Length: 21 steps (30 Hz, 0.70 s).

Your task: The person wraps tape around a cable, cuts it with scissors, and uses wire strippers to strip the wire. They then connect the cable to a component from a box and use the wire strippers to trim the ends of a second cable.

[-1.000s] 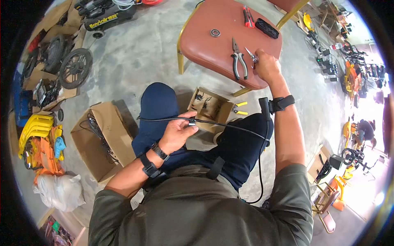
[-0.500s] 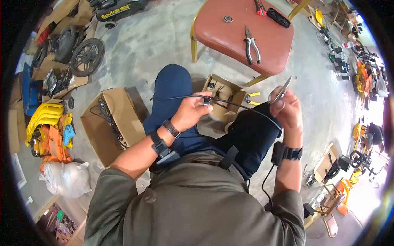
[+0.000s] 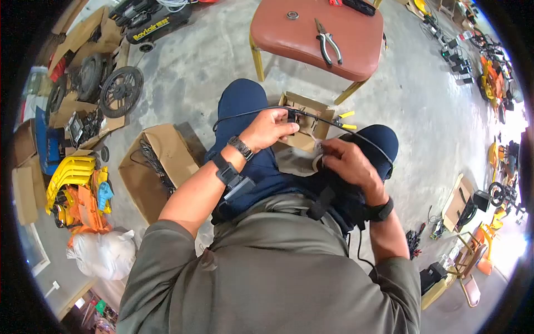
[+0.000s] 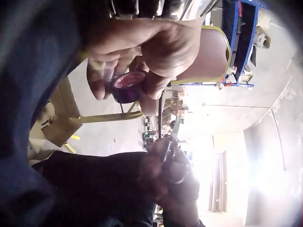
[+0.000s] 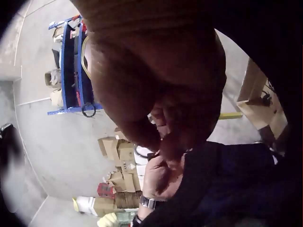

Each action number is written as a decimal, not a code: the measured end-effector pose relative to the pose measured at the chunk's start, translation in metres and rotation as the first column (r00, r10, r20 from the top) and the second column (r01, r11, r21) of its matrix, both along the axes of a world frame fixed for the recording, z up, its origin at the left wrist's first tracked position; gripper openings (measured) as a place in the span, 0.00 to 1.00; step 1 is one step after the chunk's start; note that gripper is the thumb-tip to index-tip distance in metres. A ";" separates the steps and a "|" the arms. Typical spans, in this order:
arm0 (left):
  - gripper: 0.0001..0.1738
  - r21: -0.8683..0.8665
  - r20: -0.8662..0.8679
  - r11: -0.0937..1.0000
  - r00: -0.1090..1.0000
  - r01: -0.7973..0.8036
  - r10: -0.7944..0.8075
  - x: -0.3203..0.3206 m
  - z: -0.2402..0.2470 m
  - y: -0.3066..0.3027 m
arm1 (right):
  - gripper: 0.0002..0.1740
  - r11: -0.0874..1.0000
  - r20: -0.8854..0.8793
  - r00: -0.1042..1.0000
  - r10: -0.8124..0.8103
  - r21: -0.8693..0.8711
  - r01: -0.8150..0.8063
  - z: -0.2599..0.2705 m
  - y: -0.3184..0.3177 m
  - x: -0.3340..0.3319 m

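A thin black cable runs across above both thighs. The left hand pinches it, along with a small dark tape roll whose inner ring looks reddish in the left wrist view. Close to the left fingers, on the cable's right-hand stretch, the right hand grips metal scissors by their loops, blades toward the left hand. Whether the blades touch the cable cannot be told. In the right wrist view the right hand is dark and hides the scissors, with the left hand beyond it.
A red-brown chair seat ahead bears long-nose pliers and a bearing. Between the knees stands a small cardboard box, yellow-handled pliers beside it. A larger box with cables is at the left.
The right hand has lifted the scissors off the chair seat and brought them back and leftward, close to the left hand. The left hand keeps its hold on the cable.
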<state>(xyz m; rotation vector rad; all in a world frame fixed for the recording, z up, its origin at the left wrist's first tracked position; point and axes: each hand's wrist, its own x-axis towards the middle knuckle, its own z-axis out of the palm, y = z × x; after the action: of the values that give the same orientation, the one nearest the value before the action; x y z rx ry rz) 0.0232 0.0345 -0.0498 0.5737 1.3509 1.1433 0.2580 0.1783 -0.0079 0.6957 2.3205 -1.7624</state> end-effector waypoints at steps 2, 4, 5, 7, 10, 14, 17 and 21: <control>0.14 0.000 -0.021 1.000 1.000 0.010 -0.010 -0.001 -0.003 0.001 | 0.23 0.972 -0.018 0.999 0.047 0.230 -0.042 0.012 0.008 -0.003; 0.14 0.007 -0.008 1.000 1.000 -0.012 0.012 0.002 -0.001 0.001 | 0.22 0.945 -0.084 0.995 0.057 0.326 -0.027 0.007 0.011 -0.004; 0.15 -0.007 -0.016 1.000 1.000 -0.017 0.017 0.003 0.001 0.000 | 0.22 0.936 -0.092 0.994 0.064 0.351 -0.028 0.008 0.012 -0.006; 0.15 -0.036 -0.037 0.999 0.999 -0.034 0.033 0.004 0.003 -0.002 | 0.23 0.943 -0.064 0.995 0.080 0.328 -0.055 0.021 0.011 -0.013; 0.20 -0.021 -0.068 0.998 0.996 -0.065 0.064 0.006 0.000 -0.005 | 0.25 0.931 -0.045 0.995 0.093 0.358 -0.070 0.020 0.007 -0.019; 0.30 -0.048 -0.110 0.983 0.979 -0.177 0.171 0.017 0.006 -0.010 | 0.27 0.992 -0.053 0.999 0.001 0.129 0.006 -0.007 0.001 -0.022; 0.24 -0.084 -0.133 0.983 0.979 -0.164 0.152 0.021 -0.001 -0.015 | 0.28 0.990 -0.159 0.985 -0.061 -0.136 0.039 -0.031 -0.007 -0.027; 0.26 -0.117 -0.166 0.977 0.974 -0.176 0.155 0.023 0.012 -0.016 | 0.31 0.991 -0.160 0.982 -0.101 -0.107 0.085 -0.034 -0.013 -0.036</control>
<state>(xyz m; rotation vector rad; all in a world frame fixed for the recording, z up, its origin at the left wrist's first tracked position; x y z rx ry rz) 0.0459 0.0185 -0.0373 0.4686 1.6208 1.1514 0.2216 0.1654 -0.0417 0.6762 2.3164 -2.0349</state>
